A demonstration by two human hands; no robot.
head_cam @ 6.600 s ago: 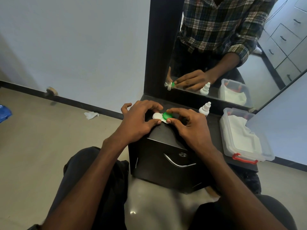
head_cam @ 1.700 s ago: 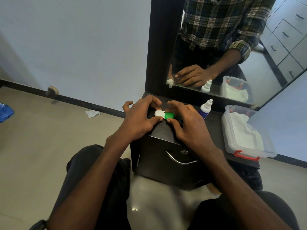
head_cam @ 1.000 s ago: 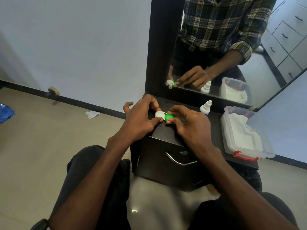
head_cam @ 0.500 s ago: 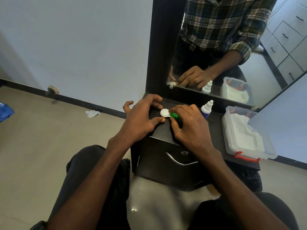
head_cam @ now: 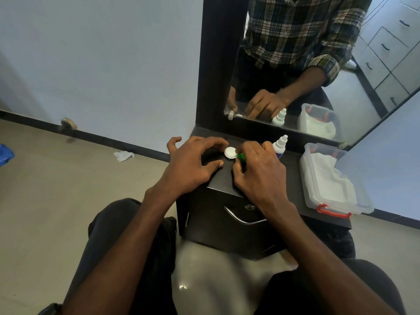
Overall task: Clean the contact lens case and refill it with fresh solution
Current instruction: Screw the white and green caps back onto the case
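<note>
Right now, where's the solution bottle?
Head view: the solution bottle stands upright on the black cabinet top, just beyond the right hand, between it and the clear plastic box, near the mirror.

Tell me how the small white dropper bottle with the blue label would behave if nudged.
The white dropper bottle with the blue label stands upright and looks tall and narrow, tapering to a nozzle, so a sideways nudge would probably tip it. Its round body would likely roll on the smooth dark cabinet top. It looks like light plastic; how full it is cannot be seen.
</note>
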